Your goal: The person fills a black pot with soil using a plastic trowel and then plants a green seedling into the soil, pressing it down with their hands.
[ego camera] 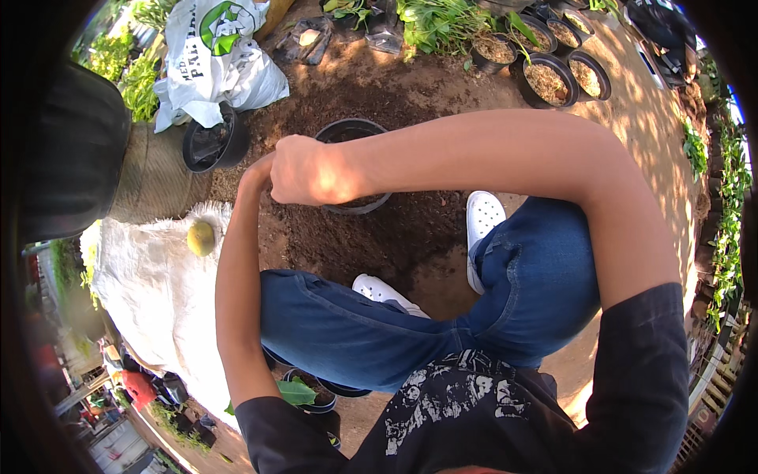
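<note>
My right hand [308, 170] is raised in front of me with its back towards me and its knuckles bent. It meets my left hand [260, 172], which is mostly hidden behind it. Whether either hand holds anything is hidden. Beyond the hands, a round black plastic plant pot [362, 208] stands on dark, loose soil [355, 243]. My right forearm crosses over the pot and hides much of its inside. Both my feet, in white perforated clogs [485, 216], are on the ground near the pot.
A tilted black pot [228, 145] lies by a white printed sack [219, 65]. At left, a yellowish round fruit [201, 239] rests on white woven sheeting [160, 272], near a large black container [77, 148]. Several pots of pale shavings [545, 82] and leafy cuttings [441, 26] stand at the far side.
</note>
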A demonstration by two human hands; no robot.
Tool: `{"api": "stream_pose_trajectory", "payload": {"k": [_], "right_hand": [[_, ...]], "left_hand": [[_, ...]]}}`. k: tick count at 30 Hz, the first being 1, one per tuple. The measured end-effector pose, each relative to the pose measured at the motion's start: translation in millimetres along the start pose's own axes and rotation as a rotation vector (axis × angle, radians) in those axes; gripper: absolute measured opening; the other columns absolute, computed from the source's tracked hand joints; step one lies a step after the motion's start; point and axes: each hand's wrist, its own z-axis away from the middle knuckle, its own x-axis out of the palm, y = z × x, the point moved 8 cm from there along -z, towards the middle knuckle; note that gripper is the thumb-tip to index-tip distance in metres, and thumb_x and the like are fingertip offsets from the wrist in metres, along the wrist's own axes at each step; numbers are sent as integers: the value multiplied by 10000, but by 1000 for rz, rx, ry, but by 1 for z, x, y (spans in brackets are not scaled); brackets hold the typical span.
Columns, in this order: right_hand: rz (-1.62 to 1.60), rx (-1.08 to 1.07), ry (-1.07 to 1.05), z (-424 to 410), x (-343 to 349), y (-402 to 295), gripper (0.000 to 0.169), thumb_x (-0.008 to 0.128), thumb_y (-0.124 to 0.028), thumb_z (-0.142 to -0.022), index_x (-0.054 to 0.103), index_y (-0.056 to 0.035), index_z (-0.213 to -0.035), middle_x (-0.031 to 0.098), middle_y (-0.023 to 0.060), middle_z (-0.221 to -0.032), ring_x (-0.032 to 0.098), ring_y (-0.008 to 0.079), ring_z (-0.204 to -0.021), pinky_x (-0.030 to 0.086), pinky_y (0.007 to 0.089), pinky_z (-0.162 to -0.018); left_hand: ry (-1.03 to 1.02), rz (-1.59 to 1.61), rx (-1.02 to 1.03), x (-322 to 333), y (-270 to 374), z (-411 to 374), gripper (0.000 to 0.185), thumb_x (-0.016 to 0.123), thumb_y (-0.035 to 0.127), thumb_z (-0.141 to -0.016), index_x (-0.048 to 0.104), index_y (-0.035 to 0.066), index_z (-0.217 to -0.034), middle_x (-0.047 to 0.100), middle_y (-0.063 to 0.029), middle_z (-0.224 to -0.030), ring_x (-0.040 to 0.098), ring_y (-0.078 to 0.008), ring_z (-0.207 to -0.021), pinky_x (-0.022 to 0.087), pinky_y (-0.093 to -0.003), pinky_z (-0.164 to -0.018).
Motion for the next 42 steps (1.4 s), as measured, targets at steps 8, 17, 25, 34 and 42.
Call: {"api": "stream_pose_trajectory", "payload": {"k": [8, 17, 25, 34, 42], "right_hand": [[-11, 11, -116, 0, 11, 1, 146, 688, -177, -841, 750, -149, -971, 758, -1, -944, 735, 218, -876, 562, 371, -698], [-220, 224, -110, 39, 38, 50, 137, 655, -134, -831, 708, -63, -935, 732, 101, -866, 724, 295, -873, 572, 412, -738], [-330, 351, -80, 58, 25, 64, 163, 669, -118, -781, 703, -32, -916, 725, 142, -853, 722, 324, -850, 580, 441, -719], [-621, 526, -368, 65, 41, 67, 282, 636, -124, -796, 683, -14, -1052, 722, 186, -991, 712, 341, -928, 581, 449, -759], [-1028, 659, -571, 75, 52, 63, 233, 519, -63, -847, 649, 108, -937, 702, 152, -793, 691, 220, -620, 574, 356, -551]], "left_hand": [[23, 37, 14, 1, 3, 5, 415, 563, 409, -953, 648, 60, -1161, 682, -77, -902, 690, -195, -884, 552, -393, -757], [-58, 2, -251, 7, -23, -4, 651, 441, 698, -951, 639, 82, -1023, 634, -51, -829, 684, -206, -845, 527, -379, -732], [-50, -3, -262, 8, -12, -1, 696, 420, 740, -935, 621, 81, -1034, 634, -52, -827, 680, -201, -865, 527, -402, -761], [-62, 21, -252, 9, -8, 1, 664, 434, 731, -937, 628, 103, -1033, 646, -42, -830, 649, -180, -813, 513, -387, -754], [-50, -5, -260, 6, -2, 2, 649, 433, 726, -942, 637, 114, -1005, 616, -14, -785, 653, -146, -805, 525, -327, -735]]}}
